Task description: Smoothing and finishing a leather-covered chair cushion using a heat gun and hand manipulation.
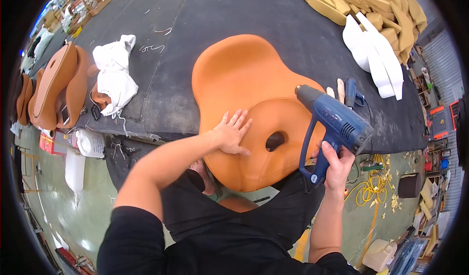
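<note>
An orange leather-like upholstered seat piece [237,72], with a raised curved far end and a hole in its rounded near part, lies across the table's front edge. Its near end reaches over my lap. My left hand [233,134] rests flat on its cover, left of the hole, with fingers spread. My right hand [337,167] is wrapped round the handle of a blue heat gun [337,116]. The gun is held over the right side of the seat piece, its metal nozzle pointing up and left above the cover. Whether it is running cannot be seen.
The seat piece lies on a dark-covered table [161,80]. White cloth [116,75] and brown upholstered pieces [58,87] are at the left. Another blue tool [352,93] sits behind the heat gun. White shaped pieces [373,55] and yellow foam pieces [386,6] lie far right. A yellow hose [369,192] coils on the floor.
</note>
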`<state>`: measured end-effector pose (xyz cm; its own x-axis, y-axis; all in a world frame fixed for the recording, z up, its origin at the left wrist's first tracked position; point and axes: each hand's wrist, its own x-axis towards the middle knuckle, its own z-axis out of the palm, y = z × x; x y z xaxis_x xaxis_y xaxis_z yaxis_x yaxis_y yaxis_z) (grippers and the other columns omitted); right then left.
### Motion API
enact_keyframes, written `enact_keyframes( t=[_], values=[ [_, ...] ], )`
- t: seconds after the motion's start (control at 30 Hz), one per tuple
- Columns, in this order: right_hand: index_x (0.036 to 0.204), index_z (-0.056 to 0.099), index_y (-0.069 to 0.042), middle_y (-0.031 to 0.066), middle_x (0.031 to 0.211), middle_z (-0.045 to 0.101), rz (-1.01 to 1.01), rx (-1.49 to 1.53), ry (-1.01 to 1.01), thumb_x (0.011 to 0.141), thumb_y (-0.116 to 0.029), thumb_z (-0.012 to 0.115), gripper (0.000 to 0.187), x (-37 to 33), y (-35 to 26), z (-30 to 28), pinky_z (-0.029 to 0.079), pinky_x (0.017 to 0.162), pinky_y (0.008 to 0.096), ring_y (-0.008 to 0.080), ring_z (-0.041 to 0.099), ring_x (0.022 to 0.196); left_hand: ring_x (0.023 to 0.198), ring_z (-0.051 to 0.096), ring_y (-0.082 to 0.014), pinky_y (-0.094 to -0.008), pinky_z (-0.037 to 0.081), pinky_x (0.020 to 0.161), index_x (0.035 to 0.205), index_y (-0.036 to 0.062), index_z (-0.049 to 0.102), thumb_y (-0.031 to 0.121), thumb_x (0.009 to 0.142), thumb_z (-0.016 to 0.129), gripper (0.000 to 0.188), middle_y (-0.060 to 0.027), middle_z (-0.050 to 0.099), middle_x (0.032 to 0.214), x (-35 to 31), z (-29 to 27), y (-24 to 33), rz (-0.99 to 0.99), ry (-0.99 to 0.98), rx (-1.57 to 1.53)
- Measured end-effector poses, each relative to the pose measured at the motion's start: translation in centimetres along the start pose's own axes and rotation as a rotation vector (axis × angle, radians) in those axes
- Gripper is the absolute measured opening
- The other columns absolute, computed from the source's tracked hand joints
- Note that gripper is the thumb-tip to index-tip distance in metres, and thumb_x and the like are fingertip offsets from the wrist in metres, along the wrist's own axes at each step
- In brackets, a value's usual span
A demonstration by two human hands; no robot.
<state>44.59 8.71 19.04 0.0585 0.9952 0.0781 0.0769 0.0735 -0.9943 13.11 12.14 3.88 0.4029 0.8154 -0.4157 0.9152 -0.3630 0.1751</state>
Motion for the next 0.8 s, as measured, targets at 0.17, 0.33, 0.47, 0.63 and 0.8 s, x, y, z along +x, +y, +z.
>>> enact_keyframes(
  t=[0.17, 0.33, 0.47, 0.63, 0.8],
  values=[
    [0.116, 0.067, 0.004, 0.0131, 0.095, 0.076, 0.018, 0.006, 0.018, 0.094, -0.014, 0.079, 0.03, -2.0, -0.4, -1.7, 0.06, 0.058, 0.0303, 0.0185, 0.073, 0.069, 0.167, 0.0, -0.0436, -0.066, 0.01, 0.131, 0.172, -0.0029, 0.006, 0.087, 0.09, 0.053, 0.13, -0.0283, 0.003, 0.179, 1.5, 0.8, -4.7, -0.125, 0.112, -0.168],
    [0.116, 0.068, 0.004, 0.013, 0.094, 0.076, 0.055, 0.065, 0.05, 0.095, -0.015, 0.079, 0.03, -3.2, 0.6, -3.3, 0.06, 0.057, 0.0301, 0.018, 0.073, 0.068, 0.166, 0.002, -0.0459, -0.0607, 0.014, 0.133, 0.168, -0.012, 0.007, 0.094, 0.086, 0.051, 0.141, -0.0344, 0.003, 0.177, -2.9, 0.3, 1.5, -0.068, -0.028, 0.019],
    [0.115, 0.068, 0.004, 0.0125, 0.092, 0.075, 0.093, 0.085, 0.019, 0.095, -0.015, 0.079, 0.029, -3.4, 0.8, -3.2, 0.059, 0.057, 0.0299, 0.0182, 0.073, 0.067, 0.165, 0.011, -0.0467, -0.0618, 0.022, 0.13, 0.167, -0.0137, 0.014, 0.093, 0.085, 0.054, 0.141, -0.0359, 0.013, 0.175, -4.9, -0.9, 1.9, -0.011, -0.2, 0.124],
    [0.11, 0.069, 0.004, 0.0122, 0.092, 0.076, 0.105, 0.103, 0.012, 0.095, -0.016, 0.079, 0.027, -3.7, 1.7, -3.8, 0.059, 0.057, 0.0301, 0.018, 0.073, 0.067, 0.163, 0.023, -0.0453, -0.064, 0.024, 0.128, 0.165, -0.0118, 0.027, 0.088, 0.092, 0.049, 0.126, -0.0301, 0.026, 0.174, -5.7, 0.2, 2.4, -0.163, 0.054, 0.076],
    [0.112, 0.07, 0.004, 0.0124, 0.095, 0.077, 0.008, 0.118, 0.069, 0.096, -0.014, 0.078, 0.026, -3.9, 1.8, -5.1, 0.057, 0.057, 0.0298, 0.0179, 0.073, 0.069, 0.157, 0.037, -0.0449, -0.0565, 0.032, 0.126, 0.16, -0.0095, 0.038, 0.057, 0.091, 0.078, 0.103, -0.0301, 0.041, 0.166, -10.9, 5.4, 4.8, -0.291, 0.45, -0.306]
  ],
)
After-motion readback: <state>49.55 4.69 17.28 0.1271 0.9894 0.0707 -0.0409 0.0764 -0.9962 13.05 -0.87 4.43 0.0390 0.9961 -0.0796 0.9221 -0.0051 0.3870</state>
